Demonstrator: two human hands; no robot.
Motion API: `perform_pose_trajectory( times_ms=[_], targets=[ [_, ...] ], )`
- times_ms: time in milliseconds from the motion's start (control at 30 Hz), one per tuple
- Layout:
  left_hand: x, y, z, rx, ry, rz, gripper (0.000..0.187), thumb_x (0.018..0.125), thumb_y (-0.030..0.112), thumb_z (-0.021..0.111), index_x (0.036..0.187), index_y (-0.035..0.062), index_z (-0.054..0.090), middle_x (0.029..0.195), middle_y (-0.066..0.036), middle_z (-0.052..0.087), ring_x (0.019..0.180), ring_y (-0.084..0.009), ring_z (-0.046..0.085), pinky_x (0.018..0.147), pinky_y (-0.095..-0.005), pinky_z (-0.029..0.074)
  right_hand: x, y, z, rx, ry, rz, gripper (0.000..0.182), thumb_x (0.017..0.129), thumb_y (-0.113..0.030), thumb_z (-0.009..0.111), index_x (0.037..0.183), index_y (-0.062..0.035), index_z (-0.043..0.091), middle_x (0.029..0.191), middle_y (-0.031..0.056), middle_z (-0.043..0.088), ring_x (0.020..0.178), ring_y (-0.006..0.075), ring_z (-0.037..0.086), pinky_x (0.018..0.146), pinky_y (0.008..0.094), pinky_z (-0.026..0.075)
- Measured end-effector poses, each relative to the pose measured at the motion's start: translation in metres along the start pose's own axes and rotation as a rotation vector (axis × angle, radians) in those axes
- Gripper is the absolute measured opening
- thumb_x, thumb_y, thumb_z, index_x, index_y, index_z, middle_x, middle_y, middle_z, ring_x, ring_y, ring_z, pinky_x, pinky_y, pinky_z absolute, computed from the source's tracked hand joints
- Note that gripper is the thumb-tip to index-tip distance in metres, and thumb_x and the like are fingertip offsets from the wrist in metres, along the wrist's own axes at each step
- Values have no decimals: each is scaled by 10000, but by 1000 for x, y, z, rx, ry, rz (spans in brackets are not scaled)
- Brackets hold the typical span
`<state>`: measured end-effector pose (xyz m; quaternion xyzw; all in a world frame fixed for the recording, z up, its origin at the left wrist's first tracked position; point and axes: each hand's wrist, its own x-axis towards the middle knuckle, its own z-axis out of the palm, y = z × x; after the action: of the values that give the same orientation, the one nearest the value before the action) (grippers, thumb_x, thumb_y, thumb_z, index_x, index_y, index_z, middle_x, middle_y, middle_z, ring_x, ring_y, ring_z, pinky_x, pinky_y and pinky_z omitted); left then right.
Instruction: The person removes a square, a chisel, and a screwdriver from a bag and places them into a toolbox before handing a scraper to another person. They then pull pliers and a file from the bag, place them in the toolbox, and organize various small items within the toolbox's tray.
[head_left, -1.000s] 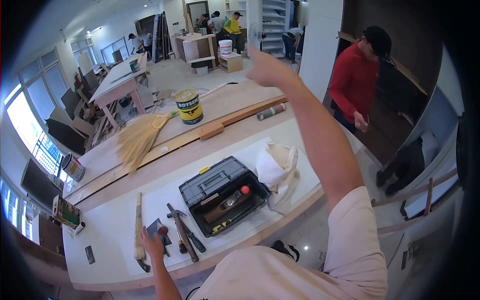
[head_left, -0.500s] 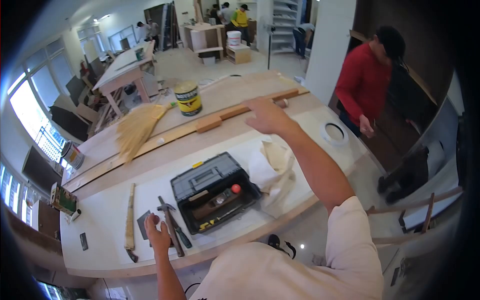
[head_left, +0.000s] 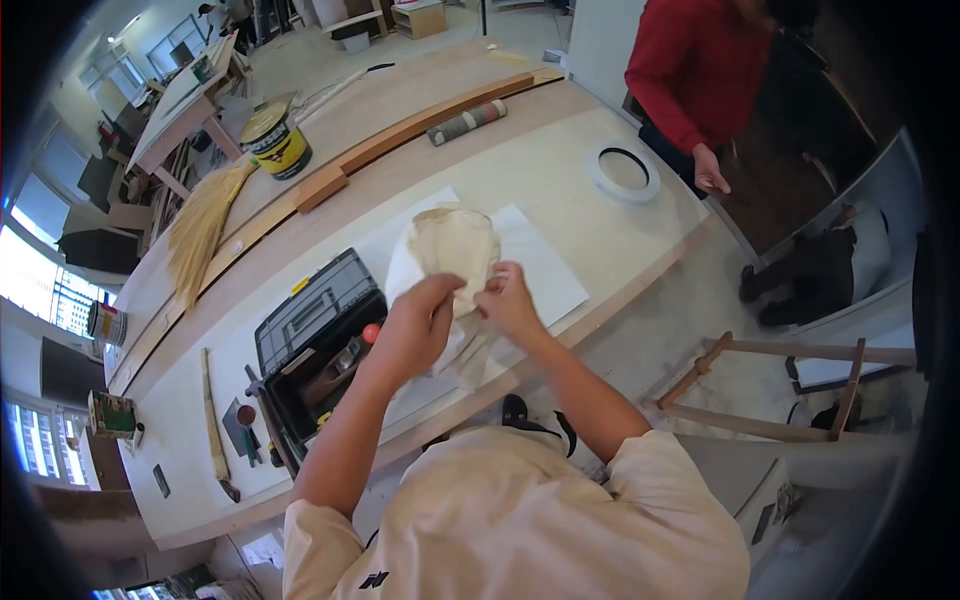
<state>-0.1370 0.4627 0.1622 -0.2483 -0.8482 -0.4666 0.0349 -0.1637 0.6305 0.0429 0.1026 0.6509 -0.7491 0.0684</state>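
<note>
My left hand (head_left: 422,322) pinches the near left edge of a crumpled cream cloth (head_left: 455,245). Opposite it, my right hand (head_left: 510,303) has its fingers closed on the cloth's right edge. White paper sheets (head_left: 545,265) lie beneath the cloth on the bench. Just left of my left forearm stands an open black toolbox (head_left: 318,300), with a red ball-like object (head_left: 371,333) inside. A hammer (head_left: 268,425) rests along the toolbox's left side. Farther left are a dark flat plate (head_left: 238,428) and a long tool with a wrapped handle (head_left: 214,420).
Across the bench lie a wooden strip (head_left: 430,118), a rolled bundle (head_left: 467,122), a white ring-shaped roll (head_left: 622,175), a straw broom (head_left: 205,225) and a yellow-black can (head_left: 277,145). A person in red (head_left: 690,80) stands beyond the right edge, near a wooden frame (head_left: 770,390).
My right hand has come back from the rolled bundle by the wooden strip to the cloth. My left hand has left the tools and moved right to the cloth. The view has shifted.
</note>
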Motion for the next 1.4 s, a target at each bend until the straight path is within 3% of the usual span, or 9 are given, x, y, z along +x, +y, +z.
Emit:
perform_pose_trajectory(
  times_ms=[167, 333, 400, 467, 700, 933, 1067, 1233, 1400],
  targets=[
    [26, -58, 28, 732, -755, -279, 285, 878, 279, 567, 1011, 46, 663, 947, -196, 686, 920, -343, 666, 856, -468, 476, -58, 6, -30, -59, -179, 213, 584, 788, -39, 700, 1245, 12, 339, 995, 121, 542, 813, 192, 591, 654, 308, 511],
    [-17, -36, 60, 885, -874, -160, 471, 815, 362, 656, 1213, 116, 599, 946, -99, 700, 920, -267, 677, 929, -531, 408, -41, -35, -33, -487, 149, -361, 866, 709, -293, 834, 1348, 25, 343, 1227, 200, 516, 1074, 324, 564, 902, 416, 479],
    [-26, -32, 78, 882, -763, -112, 630, 810, 346, 684, 1370, 134, 490, 1005, -108, 688, 933, -265, 672, 986, -497, 388, -11, -36, -23, -806, 144, -607, 913, 714, -279, 814, 1402, 26, 297, 1222, 234, 546, 1035, 375, 585, 920, 439, 473],
    [-38, -37, 83, 826, -495, 16, 466, 801, 245, 666, 1237, 96, 594, 988, -122, 679, 925, -304, 670, 1004, -488, 389, 10, -31, -16, -802, -35, -300, 794, 752, -206, 753, 1373, 35, 321, 1140, 237, 604, 964, 396, 610, 906, 433, 481],
    [-65, -38, 29, 695, -484, -237, 232, 798, 62, 578, 1022, 38, 630, 1008, -165, 673, 1006, -366, 631, 1037, -454, 403, -30, -61, -11, -70, -69, 53, 473, 841, 25, 594, 1241, -2, 344, 1010, 185, 647, 837, 176, 636, 685, 285, 520],
    [-126, -42, -63, 148, -18, -296, 230, 859, 45, 609, 1087, 26, 640, 1023, -142, 669, 1031, -314, 617, 974, -430, 450, -60, -61, 5, -21, -101, -102, 227, 871, 5, 609, 1022, -33, 443, 887, 83, 626, 735, 99, 578, 674, 247, 485],
    [-169, -141, -121, 609, 373, -346, 231, 836, 38, 603, 1064, 25, 638, 1079, -159, 614, 1036, -361, 565, 914, -427, 458, -76, -34, 1, 35, -27, -69, 183, 874, 19, 607, 981, -38, 470, 885, 58, 614, 758, 88, 568, 691, 234, 476],
    [-201, -198, -126, 777, 296, -366, 320, 826, 44, 619, 1145, 28, 613, 1166, -160, 564, 1111, -368, 519, 942, -467, 419, -104, -32, -3, 44, 78, -156, 189, 873, 20, 624, 982, -54, 488, 921, 39, 592, 792, 74, 554, 682, 221, 464],
    [-160, -125, -111, 437, 452, -202, 255, 829, -11, 605, 1083, -7, 619, 1078, -179, 612, 1011, -356, 583, 872, -422, 474, -131, -62, 13, 41, 94, -173, 191, 884, 16, 614, 998, -57, 480, 906, 31, 578, 798, 56, 542, 666, 203, 455]
  ],
)
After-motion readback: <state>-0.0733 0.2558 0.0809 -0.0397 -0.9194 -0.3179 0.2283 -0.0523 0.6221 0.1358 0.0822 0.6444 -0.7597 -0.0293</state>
